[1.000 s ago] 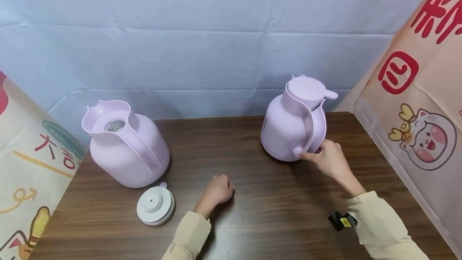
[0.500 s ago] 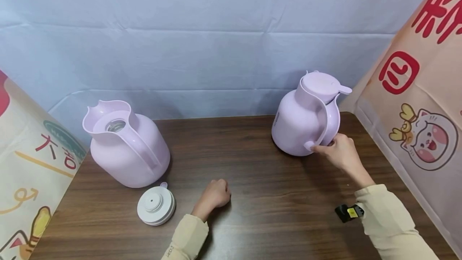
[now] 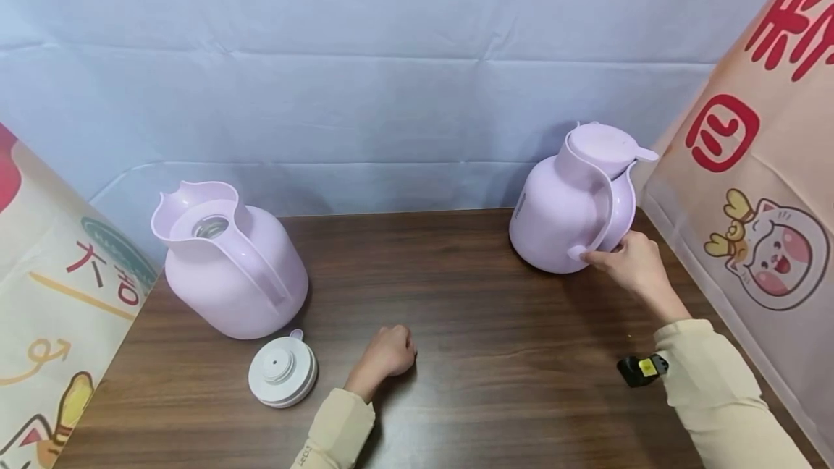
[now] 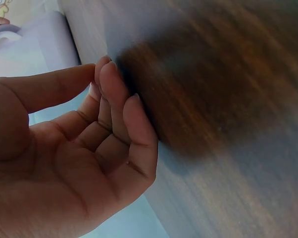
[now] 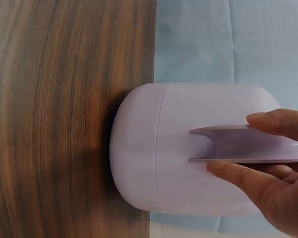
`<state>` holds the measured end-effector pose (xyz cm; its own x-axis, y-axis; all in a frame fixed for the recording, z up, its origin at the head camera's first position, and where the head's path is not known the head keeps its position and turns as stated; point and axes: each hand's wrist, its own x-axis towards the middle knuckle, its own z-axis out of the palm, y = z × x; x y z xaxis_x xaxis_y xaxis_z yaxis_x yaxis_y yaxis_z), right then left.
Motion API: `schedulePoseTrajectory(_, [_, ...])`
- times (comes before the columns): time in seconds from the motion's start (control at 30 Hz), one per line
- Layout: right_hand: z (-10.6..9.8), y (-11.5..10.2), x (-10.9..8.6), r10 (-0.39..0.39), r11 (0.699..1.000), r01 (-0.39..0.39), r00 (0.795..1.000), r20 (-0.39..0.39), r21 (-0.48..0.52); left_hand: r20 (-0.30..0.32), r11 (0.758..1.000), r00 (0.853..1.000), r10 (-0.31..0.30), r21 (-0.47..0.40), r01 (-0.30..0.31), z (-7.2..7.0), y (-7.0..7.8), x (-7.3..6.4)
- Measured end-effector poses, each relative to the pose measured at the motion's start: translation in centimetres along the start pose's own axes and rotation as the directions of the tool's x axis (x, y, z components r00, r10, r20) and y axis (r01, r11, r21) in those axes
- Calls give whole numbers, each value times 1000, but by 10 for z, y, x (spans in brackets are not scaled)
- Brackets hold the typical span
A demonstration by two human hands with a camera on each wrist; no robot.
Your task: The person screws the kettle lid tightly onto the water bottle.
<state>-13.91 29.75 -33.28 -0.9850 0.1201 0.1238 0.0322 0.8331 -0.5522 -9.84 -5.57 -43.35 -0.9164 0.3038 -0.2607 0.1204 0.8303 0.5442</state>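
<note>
L jug [image 3: 215, 281] on tbl [image 3: 482, 396], lid [image 3: 281, 373] before; 2nd jug [image 3: 554, 212] R.

An open-topped lilac jug [image 3: 234, 284] stands left on the brown wood-grain counter [image 3: 456, 295], a white stopper [image 3: 281, 373] just beside it, nearer. Pale blue cloth [image 3: 391, 85] hangs across the far side; a left printed cloth [image 3: 45, 241] and right printed cloth [image 3: 775, 179] flank it, the latter bearing red characters [image 3: 787, 22].

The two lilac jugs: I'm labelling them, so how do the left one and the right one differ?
The left jug is open at the top, while the right jug has its lid on. The right hand holds the right jug's handle; no hand touches the left jug. The left jug sits farther from the table's back edge than the right jug. Both are lilac with rounded bodies.
</note>
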Motion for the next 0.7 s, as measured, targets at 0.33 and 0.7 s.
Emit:
schedulePoseTrajectory(0.33, [-9, 14, 12, -1, 999, -1, 999, 43, 41, -18, 1000, 1000, 19, 13, -19, 0, -1, -1])
schedulePoseTrajectory(0.7, [-16, 24, 22, 4, 996, -13, 995, 103, 86, -8, 1000, 1000, 20, -22, -20, -1, -2, -4])
